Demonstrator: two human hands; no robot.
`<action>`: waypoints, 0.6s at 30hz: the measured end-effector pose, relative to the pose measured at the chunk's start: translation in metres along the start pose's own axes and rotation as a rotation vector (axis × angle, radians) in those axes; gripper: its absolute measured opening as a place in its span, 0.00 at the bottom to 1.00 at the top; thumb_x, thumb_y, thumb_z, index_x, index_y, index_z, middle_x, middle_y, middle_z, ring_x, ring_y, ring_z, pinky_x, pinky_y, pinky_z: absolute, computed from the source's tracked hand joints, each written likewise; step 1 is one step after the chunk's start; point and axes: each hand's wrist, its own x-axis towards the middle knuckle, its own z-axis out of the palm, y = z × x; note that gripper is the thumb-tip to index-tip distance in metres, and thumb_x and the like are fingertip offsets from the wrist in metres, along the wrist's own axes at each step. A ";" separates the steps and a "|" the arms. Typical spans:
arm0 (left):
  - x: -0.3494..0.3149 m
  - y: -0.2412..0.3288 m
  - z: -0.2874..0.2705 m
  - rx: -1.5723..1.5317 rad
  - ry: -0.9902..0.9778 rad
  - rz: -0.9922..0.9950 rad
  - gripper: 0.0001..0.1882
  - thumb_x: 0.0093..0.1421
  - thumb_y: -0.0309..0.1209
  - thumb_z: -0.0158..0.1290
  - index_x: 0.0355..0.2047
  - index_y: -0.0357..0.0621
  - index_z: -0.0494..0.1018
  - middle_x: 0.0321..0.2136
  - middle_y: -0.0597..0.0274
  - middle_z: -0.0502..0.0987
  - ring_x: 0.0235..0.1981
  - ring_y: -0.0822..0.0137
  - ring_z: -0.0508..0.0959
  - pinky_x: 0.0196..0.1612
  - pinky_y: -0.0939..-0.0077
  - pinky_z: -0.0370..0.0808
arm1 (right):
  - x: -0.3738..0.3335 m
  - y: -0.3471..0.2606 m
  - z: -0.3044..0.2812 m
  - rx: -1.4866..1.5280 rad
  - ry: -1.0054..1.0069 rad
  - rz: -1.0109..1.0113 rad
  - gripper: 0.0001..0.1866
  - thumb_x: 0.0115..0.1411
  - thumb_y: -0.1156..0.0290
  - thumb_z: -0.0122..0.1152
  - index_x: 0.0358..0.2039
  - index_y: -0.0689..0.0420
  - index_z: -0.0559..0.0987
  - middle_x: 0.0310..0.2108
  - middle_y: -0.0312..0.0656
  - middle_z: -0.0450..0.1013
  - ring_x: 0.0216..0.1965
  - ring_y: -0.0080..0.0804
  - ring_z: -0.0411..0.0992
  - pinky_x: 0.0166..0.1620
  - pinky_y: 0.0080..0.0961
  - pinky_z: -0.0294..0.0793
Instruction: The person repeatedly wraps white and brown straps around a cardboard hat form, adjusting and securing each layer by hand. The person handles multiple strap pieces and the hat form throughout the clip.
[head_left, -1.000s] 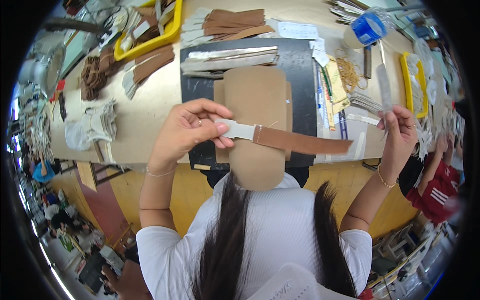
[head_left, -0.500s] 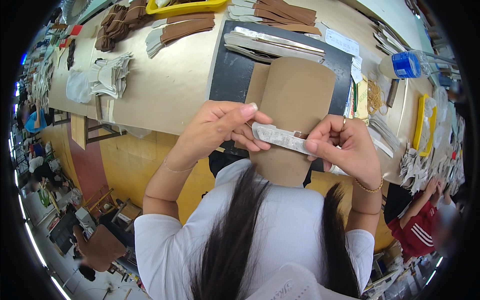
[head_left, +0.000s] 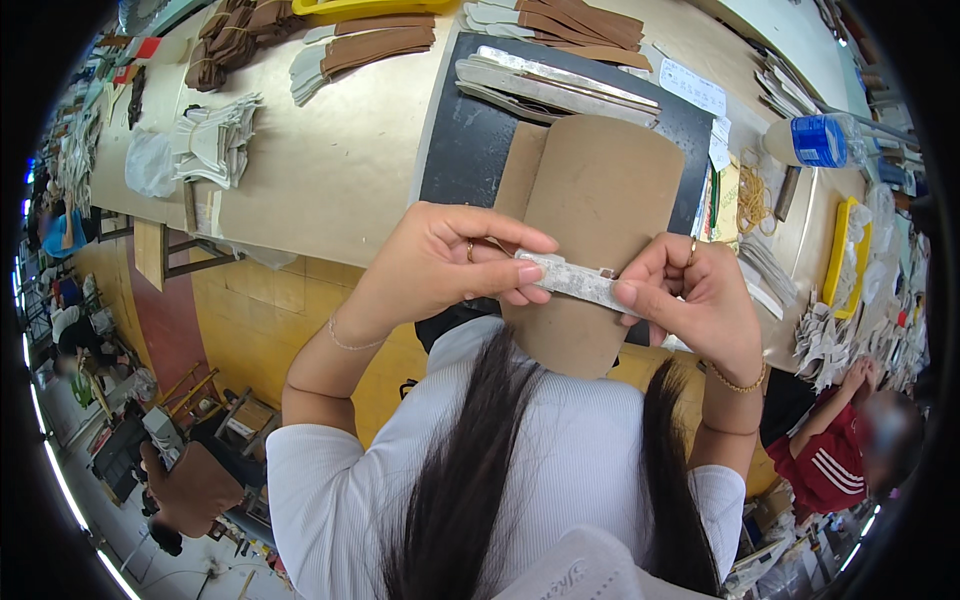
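At the surface (head_left: pixel 330 180), near side, see the strip (head_left: pixel 578 281) over the board (head_left: pixel 605 190), pinched by left grip (head_left: pixel 455 255) and right grip (head_left: pixel 700 293). Looks light and pliant, possibly slippery; best held by both ends.

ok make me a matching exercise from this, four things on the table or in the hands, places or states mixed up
1. grey strip
2. dark mat
3. thin bands
4. plastic container

A. heaped in a loose tangle
B. wrapped with a blue label
C. held between left hand and right hand
D. partly covered by a brown panel

Pairs: 1-C, 2-D, 3-A, 4-B
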 end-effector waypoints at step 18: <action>0.002 -0.004 0.001 0.026 0.048 0.022 0.11 0.56 0.20 0.53 0.40 0.28 0.73 0.30 0.50 0.78 0.31 0.66 0.81 0.33 0.82 0.78 | -0.002 0.000 0.001 0.043 0.017 -0.009 0.09 0.53 0.71 0.64 0.26 0.65 0.76 0.18 0.35 0.73 0.18 0.14 0.69 0.21 0.10 0.68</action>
